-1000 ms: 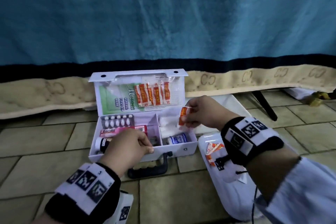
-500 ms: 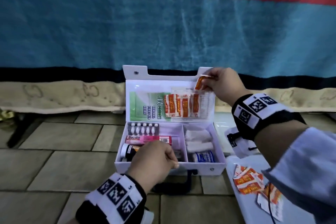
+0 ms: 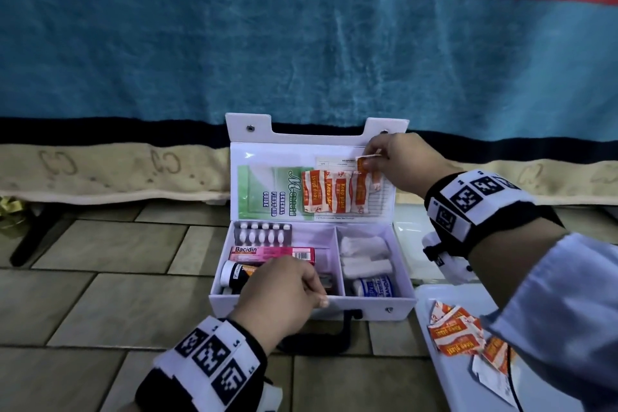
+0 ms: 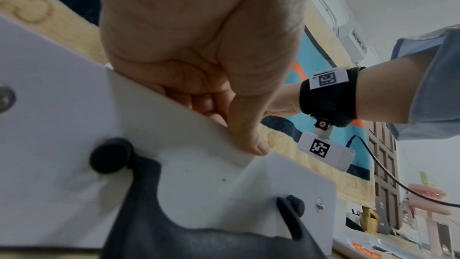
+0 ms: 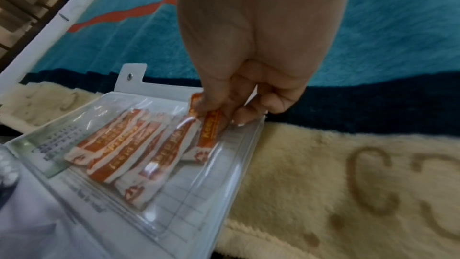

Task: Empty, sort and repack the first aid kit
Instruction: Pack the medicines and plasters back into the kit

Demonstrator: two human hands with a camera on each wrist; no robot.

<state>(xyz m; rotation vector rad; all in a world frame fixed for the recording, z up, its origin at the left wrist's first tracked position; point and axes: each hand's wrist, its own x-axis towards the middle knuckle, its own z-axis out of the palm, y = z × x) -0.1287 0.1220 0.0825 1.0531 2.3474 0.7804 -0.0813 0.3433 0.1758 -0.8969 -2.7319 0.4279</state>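
Note:
The white first aid kit stands open on the tiled floor, its lid upright. My right hand pinches an orange plaster packet at the top right of the lid's clear pocket, and the packet's lower part is inside. The right wrist view shows that packet beside several others in the pocket. My left hand grips the kit's front wall, thumb outside. The tray holds a pill strip, a pink Bacidin box, a dark bottle, gauze rolls and a bandage roll.
A white tray lies on the floor to the kit's right with several loose plaster packets. A blue and red blanket hangs close behind the lid. A black stand leg sits at far left. The kit's black handle faces me.
My right hand carried the plaster packet from over the kit's right compartment up to the lid's top edge and pushed it partly into the pocket. My left hand stayed on the front wall.

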